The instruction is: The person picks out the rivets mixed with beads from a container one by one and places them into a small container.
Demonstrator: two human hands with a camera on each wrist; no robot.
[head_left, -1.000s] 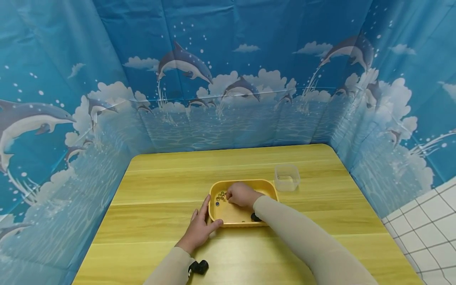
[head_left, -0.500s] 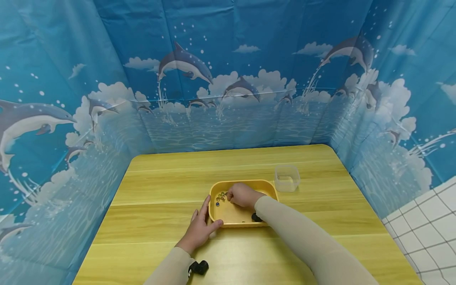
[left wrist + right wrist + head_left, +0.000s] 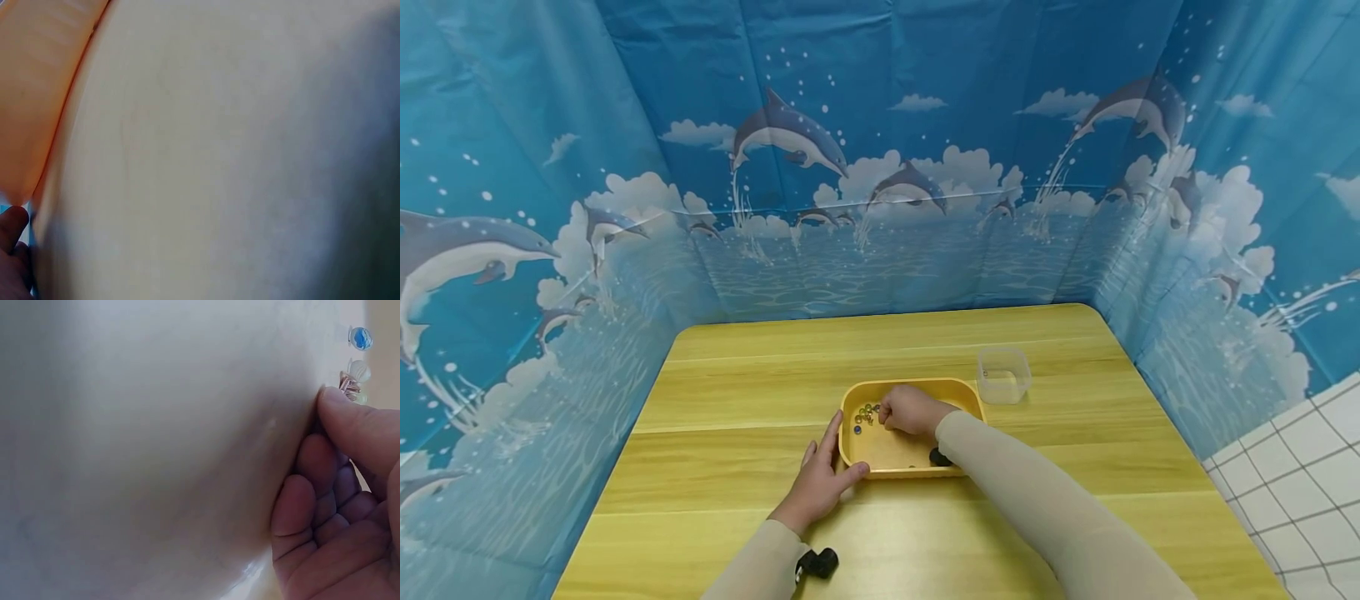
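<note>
My left hand rests at the left end of a yellow plastic tray, its straight fingers along the side and the thumb at the near rim. Inside the tray is my right hand, fingers curled and fingertips down near the floor. Just left of those fingertips lie several small glass marbles, with a blue marble a little nearer. The right wrist view shows the blue-and-white marble, a clear marble and a small coppery piece beyond the thumb. No object shows between the right fingers.
Behind the tray's right end stands a clear square plastic container with a tiny item inside. Another small item lies by the tray's near wall. The wooden table is bordered by a dolphin-print curtain.
The right fingertips have shifted very slightly right, and a dark marble beside them shows more plainly. The left hand and the tray have stayed in place.
</note>
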